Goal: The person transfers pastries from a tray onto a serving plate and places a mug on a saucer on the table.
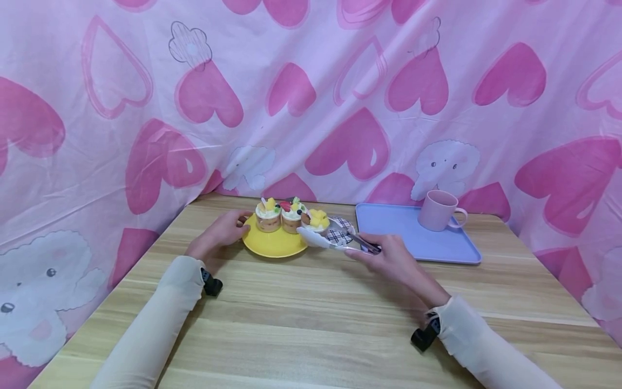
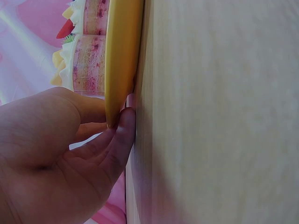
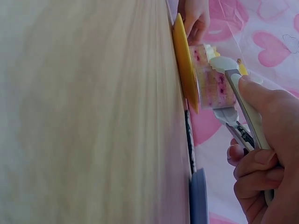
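My left hand point(image 1: 224, 228) pinches the left rim of a yellow plate point(image 1: 274, 248), thumb above and fingers beneath, as the left wrist view shows. On the plate stand two clear dessert cups of layered cake, one topped with yellow fruit point(image 1: 268, 216), the other with strawberry point(image 1: 291, 216). My right hand point(image 1: 389, 259) grips a pair of tongs point(image 3: 250, 114) with pale, broad tips. Between those tips is a third cake cup point(image 3: 215, 84), topped with yellow fruit, at the plate's right edge. Whether its base touches the plate, I cannot tell.
Under the tongs lies a plaid mat point(image 1: 340, 229) beside the plate. To its right, a blue tray point(image 1: 389, 221) holds a pink mug point(image 1: 437, 210) near its back right corner. A pink heart-print curtain point(image 1: 311, 108) hangs behind the wooden table point(image 1: 311, 319).
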The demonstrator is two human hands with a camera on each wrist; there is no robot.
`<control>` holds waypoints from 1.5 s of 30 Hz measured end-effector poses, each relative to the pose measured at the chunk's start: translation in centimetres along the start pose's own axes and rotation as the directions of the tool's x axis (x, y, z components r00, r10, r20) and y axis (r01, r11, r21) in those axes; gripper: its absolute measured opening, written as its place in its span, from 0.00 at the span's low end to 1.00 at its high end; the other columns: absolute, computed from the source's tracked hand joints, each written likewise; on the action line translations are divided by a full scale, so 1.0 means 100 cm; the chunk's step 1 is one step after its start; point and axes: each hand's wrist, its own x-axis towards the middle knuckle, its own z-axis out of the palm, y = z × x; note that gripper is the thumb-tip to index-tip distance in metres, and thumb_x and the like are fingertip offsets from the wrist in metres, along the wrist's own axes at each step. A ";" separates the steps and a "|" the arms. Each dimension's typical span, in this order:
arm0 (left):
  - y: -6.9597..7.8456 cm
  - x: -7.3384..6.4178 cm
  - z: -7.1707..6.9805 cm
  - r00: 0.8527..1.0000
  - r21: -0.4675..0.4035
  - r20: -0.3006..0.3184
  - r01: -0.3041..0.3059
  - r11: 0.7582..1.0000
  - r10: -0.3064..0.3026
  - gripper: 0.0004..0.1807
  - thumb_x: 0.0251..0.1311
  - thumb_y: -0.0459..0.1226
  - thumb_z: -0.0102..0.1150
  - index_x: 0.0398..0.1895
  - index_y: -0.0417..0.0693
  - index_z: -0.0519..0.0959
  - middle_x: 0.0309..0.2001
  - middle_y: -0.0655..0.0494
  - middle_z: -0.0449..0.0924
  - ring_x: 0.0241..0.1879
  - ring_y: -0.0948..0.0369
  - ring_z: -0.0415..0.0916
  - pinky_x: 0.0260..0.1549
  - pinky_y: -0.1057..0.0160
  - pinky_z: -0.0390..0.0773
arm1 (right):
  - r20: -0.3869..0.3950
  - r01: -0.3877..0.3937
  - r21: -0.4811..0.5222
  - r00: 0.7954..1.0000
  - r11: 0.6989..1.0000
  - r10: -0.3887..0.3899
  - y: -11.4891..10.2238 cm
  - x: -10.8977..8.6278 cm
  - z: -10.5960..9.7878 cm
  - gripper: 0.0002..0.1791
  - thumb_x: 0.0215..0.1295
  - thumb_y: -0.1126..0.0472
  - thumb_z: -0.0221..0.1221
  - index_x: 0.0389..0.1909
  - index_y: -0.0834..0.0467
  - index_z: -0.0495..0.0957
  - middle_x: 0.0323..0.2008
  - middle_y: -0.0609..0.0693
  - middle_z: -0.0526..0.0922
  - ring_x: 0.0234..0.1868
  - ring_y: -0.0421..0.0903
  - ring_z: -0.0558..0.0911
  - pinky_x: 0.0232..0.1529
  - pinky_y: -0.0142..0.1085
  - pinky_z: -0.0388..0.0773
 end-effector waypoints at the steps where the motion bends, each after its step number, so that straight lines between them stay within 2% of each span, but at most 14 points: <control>1: 0.000 0.000 0.000 1.000 0.003 -0.001 -0.001 1.000 0.001 0.30 0.80 0.36 0.52 0.80 0.33 0.66 0.69 0.30 0.77 0.66 0.41 0.77 0.68 0.41 0.81 | -0.001 0.007 -0.010 1.000 1.000 -0.007 0.000 0.000 0.001 0.45 0.59 0.26 0.71 0.72 0.47 0.82 0.37 0.49 0.91 0.25 0.44 0.78 0.21 0.34 0.73; 3: 0.000 0.000 0.000 1.000 0.006 -0.001 0.000 1.000 0.000 0.30 0.80 0.36 0.52 0.80 0.33 0.66 0.69 0.30 0.77 0.66 0.41 0.77 0.68 0.42 0.81 | -0.003 0.016 -0.037 1.000 0.999 -0.016 -0.002 0.000 0.003 0.45 0.59 0.24 0.70 0.71 0.46 0.82 0.44 0.52 0.92 0.29 0.44 0.78 0.22 0.34 0.71; 7: 0.001 0.000 -0.001 1.000 -0.003 0.005 0.012 1.000 -0.012 0.30 0.80 0.36 0.52 0.81 0.34 0.65 0.70 0.30 0.76 0.66 0.41 0.76 0.68 0.41 0.81 | -0.011 0.026 -0.075 1.000 0.997 -0.026 -0.007 0.001 0.007 0.45 0.59 0.23 0.69 0.71 0.47 0.82 0.60 0.55 0.89 0.37 0.46 0.76 0.25 0.35 0.67; 10: 0.002 -0.001 -0.001 1.000 -0.006 0.006 0.014 1.000 -0.014 0.30 0.80 0.36 0.52 0.81 0.34 0.65 0.70 0.30 0.75 0.66 0.40 0.76 0.68 0.41 0.80 | -0.003 0.025 -0.071 1.000 0.997 -0.025 -0.012 0.000 0.010 0.45 0.60 0.24 0.69 0.71 0.48 0.82 0.55 0.56 0.90 0.36 0.47 0.75 0.25 0.35 0.66; 12: 0.002 -0.001 -0.001 1.000 -0.009 0.005 0.016 1.000 -0.016 0.30 0.80 0.36 0.52 0.81 0.34 0.65 0.70 0.30 0.75 0.67 0.40 0.76 0.69 0.41 0.80 | 0.005 0.022 -0.066 1.000 0.998 -0.022 -0.015 0.000 0.013 0.46 0.60 0.24 0.69 0.71 0.49 0.82 0.46 0.55 0.89 0.33 0.46 0.74 0.24 0.34 0.66; 17: 0.002 0.000 -0.002 1.000 -0.010 0.008 0.027 1.000 -0.027 0.30 0.81 0.36 0.52 0.81 0.35 0.64 0.71 0.31 0.74 0.69 0.40 0.75 0.71 0.40 0.77 | 0.013 0.034 -0.035 0.999 0.999 -0.034 -0.024 0.000 0.020 0.47 0.60 0.25 0.70 0.72 0.51 0.81 0.29 0.50 0.79 0.27 0.44 0.70 0.21 0.33 0.65; 21: -0.001 0.000 -0.002 0.999 -0.011 0.010 0.038 0.999 -0.038 0.31 0.81 0.36 0.52 0.82 0.35 0.64 0.72 0.31 0.73 0.69 0.39 0.74 0.72 0.39 0.77 | 0.009 0.056 -0.024 0.998 0.998 -0.056 -0.029 0.001 0.027 0.44 0.61 0.26 0.70 0.71 0.51 0.82 0.25 0.46 0.73 0.25 0.43 0.71 0.20 0.33 0.65; 29: -0.005 -0.005 -0.002 1.000 -0.021 0.004 0.028 0.999 -0.028 0.30 0.80 0.35 0.53 0.80 0.33 0.65 0.72 0.29 0.74 0.71 0.37 0.73 0.73 0.36 0.74 | 0.027 0.018 0.008 0.999 1.000 -0.019 -0.048 0.002 0.047 0.41 0.64 0.28 0.69 0.71 0.49 0.82 0.21 0.43 0.68 0.20 0.40 0.67 0.18 0.30 0.62; 33: -0.006 -0.006 -0.001 1.000 -0.017 -0.002 0.020 1.000 -0.020 0.30 0.79 0.35 0.53 0.80 0.33 0.65 0.71 0.28 0.74 0.71 0.36 0.73 0.73 0.36 0.74 | 0.060 0.002 0.053 0.998 0.999 -0.005 -0.057 0.004 0.058 0.39 0.67 0.32 0.70 0.71 0.51 0.82 0.19 0.42 0.68 0.17 0.38 0.65 0.16 0.28 0.61; 36: -0.005 -0.005 0.001 1.000 -0.021 0.002 0.020 1.000 -0.020 0.30 0.80 0.35 0.53 0.81 0.34 0.65 0.72 0.29 0.74 0.71 0.37 0.73 0.73 0.36 0.75 | 0.086 0.003 0.064 0.996 0.998 -0.008 -0.061 0.006 0.064 0.35 0.68 0.34 0.69 0.66 0.53 0.84 0.20 0.42 0.70 0.17 0.37 0.66 0.15 0.27 0.62; 41: -0.003 -0.002 0.002 1.000 -0.019 0.007 0.013 1.000 -0.013 0.31 0.80 0.36 0.52 0.81 0.35 0.64 0.71 0.29 0.74 0.70 0.38 0.73 0.73 0.37 0.75 | 0.101 0.014 0.051 0.995 0.999 -0.019 -0.063 0.005 0.065 0.29 0.69 0.35 0.69 0.57 0.53 0.86 0.21 0.44 0.72 0.19 0.38 0.70 0.17 0.29 0.66; 45: 0.001 0.000 0.000 1.000 -0.006 0.006 0.012 1.000 -0.012 0.30 0.80 0.36 0.52 0.81 0.35 0.65 0.71 0.30 0.74 0.69 0.38 0.74 0.73 0.37 0.75 | 0.115 0.000 0.025 0.993 1.000 -0.002 -0.063 0.001 0.061 0.33 0.69 0.36 0.69 0.63 0.55 0.80 0.23 0.45 0.75 0.19 0.39 0.70 0.17 0.31 0.66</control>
